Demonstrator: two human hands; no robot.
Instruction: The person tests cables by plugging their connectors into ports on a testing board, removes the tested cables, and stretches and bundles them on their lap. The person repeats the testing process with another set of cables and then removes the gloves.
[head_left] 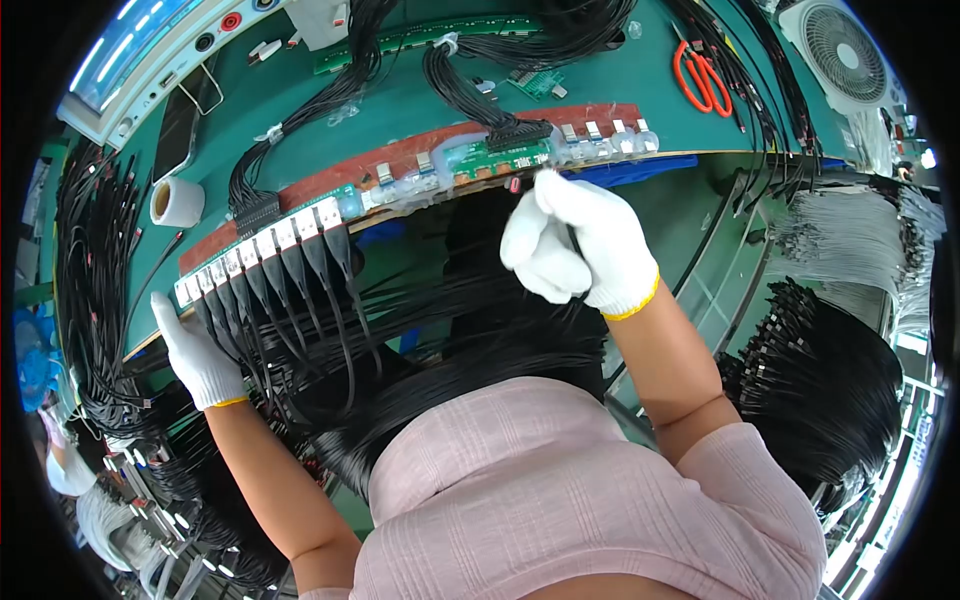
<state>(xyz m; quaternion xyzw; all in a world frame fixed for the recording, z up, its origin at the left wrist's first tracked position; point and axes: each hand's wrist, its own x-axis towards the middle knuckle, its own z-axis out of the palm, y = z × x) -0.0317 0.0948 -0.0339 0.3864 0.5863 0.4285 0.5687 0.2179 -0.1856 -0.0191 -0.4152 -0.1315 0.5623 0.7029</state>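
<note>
My left hand [195, 350], in a white glove, is at the left end of a row of white connectors [260, 247] with black cables hanging from them. Its thumb or a finger points up beside the last connector; the other fingers are hidden. My right hand [580, 242], gloved too, is raised in front of the table edge with its fingers curled together. A small red-tipped connector [514, 185] shows just left of its fingertips, by the green circuit board [497, 158]. What the right fingers hold cannot be made out.
Red-handled scissors [703, 80] lie at the upper right, near a fan [845, 52]. A tape roll [178, 202] and a phone [180, 125] are at the left, below an instrument [150, 80]. Black cable bundles [840, 380] hang at the right.
</note>
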